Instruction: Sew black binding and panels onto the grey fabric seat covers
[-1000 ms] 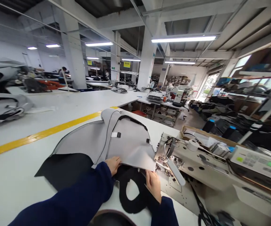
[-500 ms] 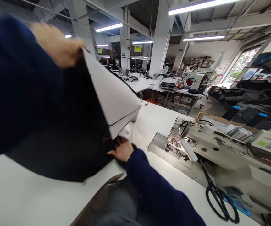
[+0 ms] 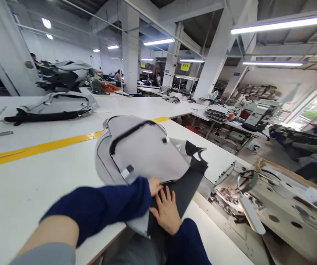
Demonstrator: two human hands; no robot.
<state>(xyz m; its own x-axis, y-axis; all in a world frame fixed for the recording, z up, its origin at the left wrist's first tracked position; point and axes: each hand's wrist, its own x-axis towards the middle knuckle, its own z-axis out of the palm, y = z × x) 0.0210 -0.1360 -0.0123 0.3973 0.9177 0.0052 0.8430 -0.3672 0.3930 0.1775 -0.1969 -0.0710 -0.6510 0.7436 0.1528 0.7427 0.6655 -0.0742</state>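
A light grey backpack with black zip trim lies on the white table, its front facing up. A black fabric panel extends from its near right side toward the table's front edge. My left hand is closed at the seam where the grey body meets the panel; its fingertips are partly hidden. My right hand lies flat on the black panel just beside it, fingers spread. Dark blue sleeves cover both forearms.
At the right stands a sewing machine with a small lamp over its needle area. Another grey bag lies at the far left, beyond a yellow tape strip. People sit at tables in the background.
The bag, held up with its black side toward me, now lies down with its grey front up. My left hand has come down beside my right, which has flattened. The view has swung left.
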